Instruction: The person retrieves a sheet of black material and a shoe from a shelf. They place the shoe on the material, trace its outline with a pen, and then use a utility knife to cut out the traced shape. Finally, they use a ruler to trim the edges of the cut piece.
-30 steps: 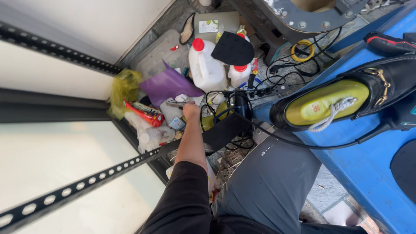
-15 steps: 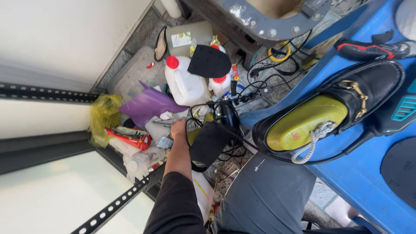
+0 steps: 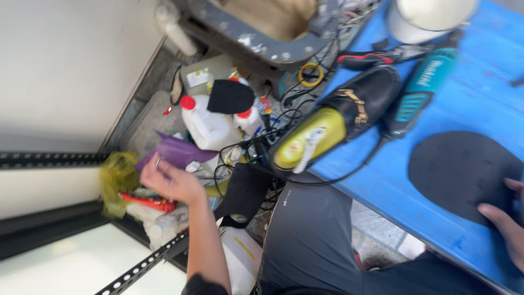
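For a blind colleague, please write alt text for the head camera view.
Seen from above, the person's left hand reaches into floor clutter beside a purple sheet and a white jug with a red cap. The right hand rests on a black rubber sheet on a blue table, where a black loafer on a yellow last lies.

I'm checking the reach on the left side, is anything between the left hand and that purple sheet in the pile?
Nothing visible stands between them. The left hand is right at the lower edge of the purple sheet, though blur hides whether it touches. The white jug lies beyond the sheet, and the black cables run off to the side.
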